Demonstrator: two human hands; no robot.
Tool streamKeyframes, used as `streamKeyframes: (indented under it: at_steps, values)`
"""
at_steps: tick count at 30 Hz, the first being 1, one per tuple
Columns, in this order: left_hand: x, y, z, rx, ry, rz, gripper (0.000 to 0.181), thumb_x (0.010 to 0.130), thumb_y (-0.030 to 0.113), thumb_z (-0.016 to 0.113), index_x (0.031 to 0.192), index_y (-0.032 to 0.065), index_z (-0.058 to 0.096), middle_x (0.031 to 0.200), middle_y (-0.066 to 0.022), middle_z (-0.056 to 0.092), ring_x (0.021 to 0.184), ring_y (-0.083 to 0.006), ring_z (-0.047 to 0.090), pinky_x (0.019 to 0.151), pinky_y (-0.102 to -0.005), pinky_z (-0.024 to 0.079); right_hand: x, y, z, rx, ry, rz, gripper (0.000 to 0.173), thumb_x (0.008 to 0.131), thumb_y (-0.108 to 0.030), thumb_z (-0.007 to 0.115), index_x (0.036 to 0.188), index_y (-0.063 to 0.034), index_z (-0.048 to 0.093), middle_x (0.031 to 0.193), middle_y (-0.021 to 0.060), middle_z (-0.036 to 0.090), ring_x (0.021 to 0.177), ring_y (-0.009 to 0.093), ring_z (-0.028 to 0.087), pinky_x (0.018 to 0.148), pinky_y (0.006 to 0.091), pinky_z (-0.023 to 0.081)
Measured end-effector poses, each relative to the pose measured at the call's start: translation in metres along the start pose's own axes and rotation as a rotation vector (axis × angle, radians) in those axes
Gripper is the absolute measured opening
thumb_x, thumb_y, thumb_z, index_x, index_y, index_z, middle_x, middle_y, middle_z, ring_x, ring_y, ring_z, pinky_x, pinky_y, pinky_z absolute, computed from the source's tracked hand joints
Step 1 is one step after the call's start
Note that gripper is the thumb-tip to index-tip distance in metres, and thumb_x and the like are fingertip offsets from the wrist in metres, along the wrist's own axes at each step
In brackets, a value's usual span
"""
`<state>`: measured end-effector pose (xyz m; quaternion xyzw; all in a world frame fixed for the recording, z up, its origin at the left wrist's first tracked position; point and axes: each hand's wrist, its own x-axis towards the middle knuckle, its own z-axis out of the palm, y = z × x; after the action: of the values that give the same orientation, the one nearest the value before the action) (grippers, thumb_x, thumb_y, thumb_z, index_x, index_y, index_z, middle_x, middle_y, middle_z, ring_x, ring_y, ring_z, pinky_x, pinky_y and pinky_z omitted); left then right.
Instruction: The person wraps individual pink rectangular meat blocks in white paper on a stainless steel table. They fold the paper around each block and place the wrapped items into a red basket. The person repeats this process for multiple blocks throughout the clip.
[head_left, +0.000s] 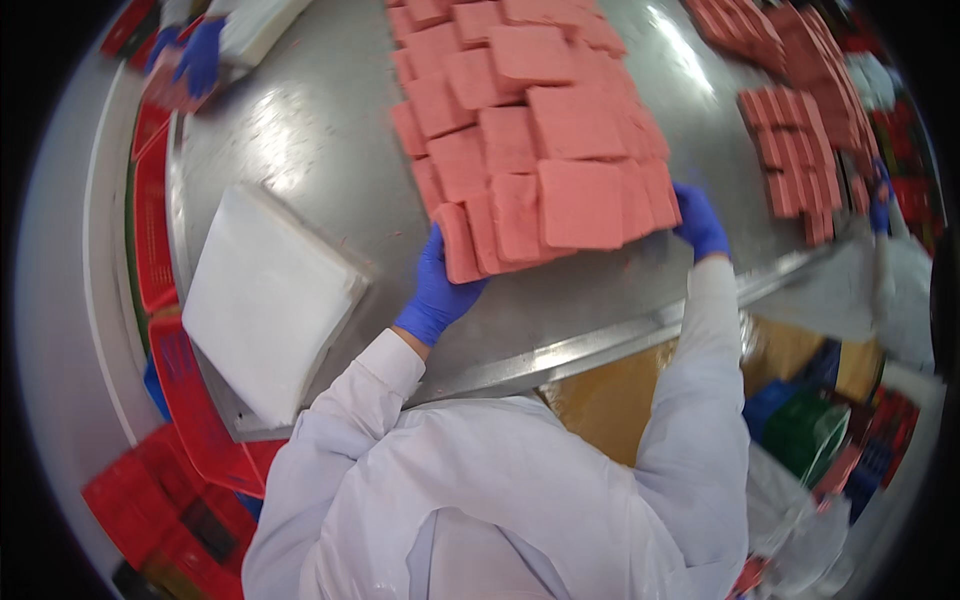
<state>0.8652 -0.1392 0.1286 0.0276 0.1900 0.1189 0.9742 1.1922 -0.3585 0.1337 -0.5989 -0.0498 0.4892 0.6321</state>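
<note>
Rows of pink slabs (581, 204), which look like pressed processed meat, overlap in a broad pile on a stainless steel table (337, 176). My left hand (441, 298), in a blue glove, is around the near left corner of the pile, against the front slab. On the opposite side my right hand (701, 223), also gloved in blue, presses on the end slabs of the near row. Between them the hands clasp this near row, and some fingertips are hidden behind the meat. Left of my left hand lies a stack of white sheets (262, 304).
Another person's gloved hands (199, 60) are at a pink piece by the far left edge, near a second white stack (266, 26). More pink slabs (795, 154) lie at right, beside another gloved hand (881, 199). Red crates (202, 405) line the left side.
</note>
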Motion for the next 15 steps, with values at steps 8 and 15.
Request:
streamKeyframes:
  at_steps: [8,15]
  values:
    - [-0.014,0.018,-0.026,0.063,-0.068,0.141,0.054,0.087,0.050,0.030,0.126,0.0128,0.035,0.127,-0.0051,0.039,0.118,-0.0219,0.037,0.099,-0.0385,0.028,-0.019,0.074,0.035,-1.051,0.236,-0.934,0.057,0.060,-0.010,0.074,0.111,-0.0025,0.047,0.104,0.0091,0.056,0.092,0.018,0.057,0.077,0.0329,0.047]
    - [-0.066,0.069,-0.004,-0.149,-0.211,0.065,0.055,0.087,0.049,0.031,0.126,0.0103,0.035,0.128,-0.0065,0.038,0.119,-0.0229,0.035,0.100,-0.0373,0.026,-0.075,0.062,0.144,-1.228,0.346,-0.807,0.063,0.065,-0.021,0.070,0.119,-0.0073,0.042,0.119,0.0068,0.048,0.110,0.020,0.046,0.091,0.0353,0.036]
